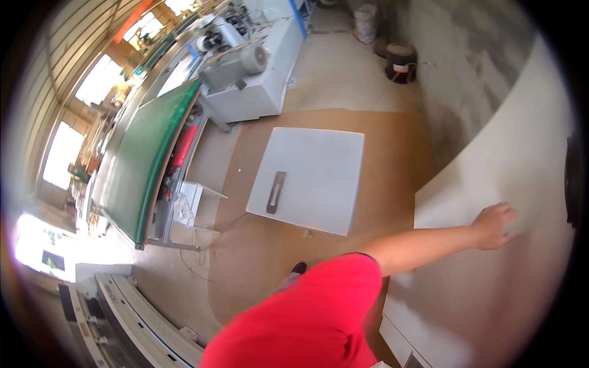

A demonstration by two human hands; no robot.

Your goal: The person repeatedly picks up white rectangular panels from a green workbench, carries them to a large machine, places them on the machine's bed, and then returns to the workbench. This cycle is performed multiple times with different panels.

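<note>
My left hand (492, 226) reaches across to the right at the end of a bare forearm, with a red sleeve above the elbow. Its fingers are apart and nothing shows in them. Behind the hand stands a large white panel (454, 282); whether the fingertips touch it I cannot tell. My right hand is out of sight. A pale grey square board (319, 168) lies ahead, over a brown sheet (392, 208) on the floor. On the board rests a narrow dark brown piece (276, 192) with a lighter slot along its middle.
To the left runs a long table with a green belt (138, 159), a white stool (190, 199) beside its legs. Farther off are a grey motor (236, 66) on a white machine base and a black bucket (401, 64) by the wall. Pale machine rails (138, 322) fill the lower left.
</note>
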